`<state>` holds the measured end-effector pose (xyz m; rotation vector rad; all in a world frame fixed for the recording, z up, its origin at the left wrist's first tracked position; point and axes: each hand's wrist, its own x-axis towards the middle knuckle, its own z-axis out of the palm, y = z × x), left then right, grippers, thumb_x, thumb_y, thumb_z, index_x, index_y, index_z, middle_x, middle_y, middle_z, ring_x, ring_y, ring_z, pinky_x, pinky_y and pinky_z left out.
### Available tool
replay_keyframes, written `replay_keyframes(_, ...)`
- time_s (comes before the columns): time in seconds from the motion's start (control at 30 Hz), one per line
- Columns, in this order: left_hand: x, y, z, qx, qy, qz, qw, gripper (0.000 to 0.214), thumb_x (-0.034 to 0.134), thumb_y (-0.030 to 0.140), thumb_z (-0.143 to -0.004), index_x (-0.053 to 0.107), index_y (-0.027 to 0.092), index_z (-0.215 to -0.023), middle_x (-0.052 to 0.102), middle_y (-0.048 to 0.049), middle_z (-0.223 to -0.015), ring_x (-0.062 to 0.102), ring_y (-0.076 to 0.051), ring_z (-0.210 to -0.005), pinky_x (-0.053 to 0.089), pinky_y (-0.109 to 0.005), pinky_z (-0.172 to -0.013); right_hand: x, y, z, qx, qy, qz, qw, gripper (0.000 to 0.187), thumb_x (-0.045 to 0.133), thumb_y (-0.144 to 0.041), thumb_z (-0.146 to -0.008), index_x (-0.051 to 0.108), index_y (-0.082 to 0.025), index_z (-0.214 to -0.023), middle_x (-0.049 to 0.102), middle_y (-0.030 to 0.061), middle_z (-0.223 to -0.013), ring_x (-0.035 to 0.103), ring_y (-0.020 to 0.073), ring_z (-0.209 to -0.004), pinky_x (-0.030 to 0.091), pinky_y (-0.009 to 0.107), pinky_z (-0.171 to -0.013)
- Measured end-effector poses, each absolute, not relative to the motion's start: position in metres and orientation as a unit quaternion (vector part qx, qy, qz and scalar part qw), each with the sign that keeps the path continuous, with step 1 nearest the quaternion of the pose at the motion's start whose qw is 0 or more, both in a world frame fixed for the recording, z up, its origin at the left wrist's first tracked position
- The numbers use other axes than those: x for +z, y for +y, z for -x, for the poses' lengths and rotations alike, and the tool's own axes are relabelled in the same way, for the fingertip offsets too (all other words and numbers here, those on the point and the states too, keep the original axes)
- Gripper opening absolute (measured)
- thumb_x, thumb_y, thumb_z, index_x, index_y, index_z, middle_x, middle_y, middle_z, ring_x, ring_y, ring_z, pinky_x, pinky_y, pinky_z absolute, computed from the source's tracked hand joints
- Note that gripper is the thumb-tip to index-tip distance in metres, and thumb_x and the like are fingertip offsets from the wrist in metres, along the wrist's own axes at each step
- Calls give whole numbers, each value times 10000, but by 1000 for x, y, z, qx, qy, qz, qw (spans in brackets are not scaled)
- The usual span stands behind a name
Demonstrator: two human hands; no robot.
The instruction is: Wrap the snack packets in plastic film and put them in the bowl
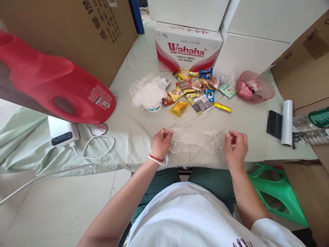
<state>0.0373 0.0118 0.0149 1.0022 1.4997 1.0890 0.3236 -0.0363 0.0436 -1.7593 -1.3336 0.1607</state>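
Observation:
A sheet of thin clear plastic film (195, 141), wrinkled along its edges, lies across the cloth near the table's front edge. My left hand (162, 141) pinches its left end between thumb and fingers. Just past the film's right end is my right hand (236, 148), half curled, with a gap between thumb and fingers and nothing visible in it. Beyond the film, several wrapped snacks (191, 92) lie in a loose pile. To their left stands a white paper bowl (153, 107), heaped with crumpled translucent plastic (150, 91).
A pink bowl (268, 91) holding packets stands back right. Behind the snacks is a Wahaha carton (189, 49). At left are a red jug (64, 92) and a white power bank (61, 132) with a cable. A white roll (287, 121) and bottles (317, 120) lie right.

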Motion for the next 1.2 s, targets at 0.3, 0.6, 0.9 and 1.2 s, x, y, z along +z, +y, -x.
replay_keyframes(0.3, 29, 13, -38, 476, 547, -280, 629, 494, 890, 450, -678, 529, 231, -934, 531, 90, -726, 388, -53, -461, 282, -231, -444, 47, -18, -258, 122, -852, 482, 162, 493, 815, -504, -853, 719, -260, -1271, 665, 139, -1312, 532, 355, -1168, 454, 516, -978)
replay_keyframes(0.6, 33, 17, -22, 510, 484, -213, 679, 555, 939, 267, -569, 545, 204, -955, 537, 88, -711, 469, -42, -522, 331, -197, -498, 39, -32, -260, 173, -809, 501, 255, 204, 656, -358, -975, 768, -286, -1129, 681, 102, -1228, 591, 289, -1048, 480, 478, -940)
replay_keyframes(0.9, 25, 14, -33, 501, 520, -292, 628, 665, 889, 153, -493, 553, 225, -1063, 564, 33, -1049, 585, -56, -756, 505, -252, -774, 27, 6, -253, 158, -767, 582, 218, 152, 650, -326, -957, 777, -250, -988, 696, 121, -1028, 554, 308, -994, 491, 443, -850)
replay_keyframes(1.2, 12, 14, -11, 477, 615, -356, 517, 633, 660, 52, -496, 574, 224, -1099, 516, -31, -1197, 568, -74, -759, 476, -251, -712, 50, 38, -286, 501, -610, 549, 275, 252, 664, -471, -854, 660, -220, -845, 687, 19, -848, 576, 177, -762, 459, 321, -723)
